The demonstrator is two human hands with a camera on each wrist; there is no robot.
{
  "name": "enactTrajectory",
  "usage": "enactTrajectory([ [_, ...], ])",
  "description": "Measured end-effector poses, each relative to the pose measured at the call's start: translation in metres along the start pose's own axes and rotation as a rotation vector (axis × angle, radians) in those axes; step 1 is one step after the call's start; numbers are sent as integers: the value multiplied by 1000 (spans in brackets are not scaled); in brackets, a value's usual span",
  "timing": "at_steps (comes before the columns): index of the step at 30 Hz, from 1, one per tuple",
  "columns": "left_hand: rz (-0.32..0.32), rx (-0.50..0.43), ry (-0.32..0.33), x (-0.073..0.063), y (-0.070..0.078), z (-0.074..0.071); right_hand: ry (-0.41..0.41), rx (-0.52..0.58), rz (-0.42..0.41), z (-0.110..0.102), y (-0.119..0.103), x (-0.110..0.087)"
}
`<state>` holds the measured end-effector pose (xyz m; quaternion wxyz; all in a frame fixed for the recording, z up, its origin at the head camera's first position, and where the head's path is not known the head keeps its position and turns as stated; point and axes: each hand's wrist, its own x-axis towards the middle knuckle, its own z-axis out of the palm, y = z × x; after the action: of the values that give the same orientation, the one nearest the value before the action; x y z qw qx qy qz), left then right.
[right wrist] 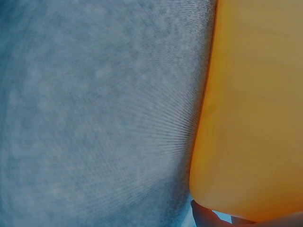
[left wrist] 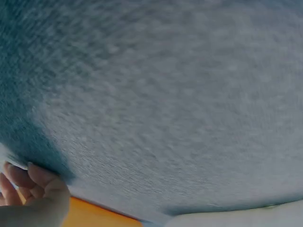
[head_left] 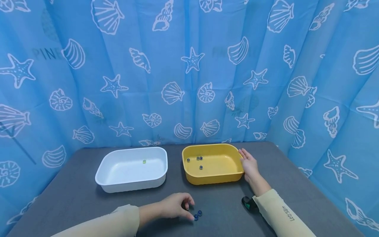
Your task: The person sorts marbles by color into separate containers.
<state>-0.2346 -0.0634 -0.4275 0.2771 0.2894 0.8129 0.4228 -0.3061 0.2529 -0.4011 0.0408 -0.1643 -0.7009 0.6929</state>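
Two dark blue marbles (head_left: 197, 215) lie on the grey cloth near the front. Beside them is my left hand (head_left: 177, 205), palm down with bent fingers spread from the thumb. The thumb tip is right next to the nearer marble; nothing shows in its grasp. My right hand (head_left: 250, 164) rests against the right end of a yellow basin (head_left: 213, 179), fingers fairly straight along its rim. In the right wrist view, fingertips (right wrist: 203, 215) touch the basin's lower corner. Several dark marbles (head_left: 201, 167) sit inside that basin, towards its left.
A white basin (head_left: 133, 186) stands to the left, holding one small yellow-green marble (head_left: 144, 161). A black object with a green patch (head_left: 249, 203) lies by the right sleeve. A blue shell-print curtain (head_left: 189, 72) hangs behind the grey-covered table (head_left: 219, 210).
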Motion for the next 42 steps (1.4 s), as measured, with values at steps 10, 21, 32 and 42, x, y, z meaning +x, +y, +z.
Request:
enactTrajectory([
  [10, -63, 207, 78, 1, 12, 14, -10, 10, -8, -1, -3, 0],
  [21, -101, 270, 120, 4, 19, 20, -8, -2, -13, -2, -3, -1],
  [32, -88, 179, 135, 3, 13, 22, -20, -7, -23, -2, 2, -3],
  [42, -36, 106, 179, 1, 17, 2, -9, 3, -10, -1, 0, -4],
])
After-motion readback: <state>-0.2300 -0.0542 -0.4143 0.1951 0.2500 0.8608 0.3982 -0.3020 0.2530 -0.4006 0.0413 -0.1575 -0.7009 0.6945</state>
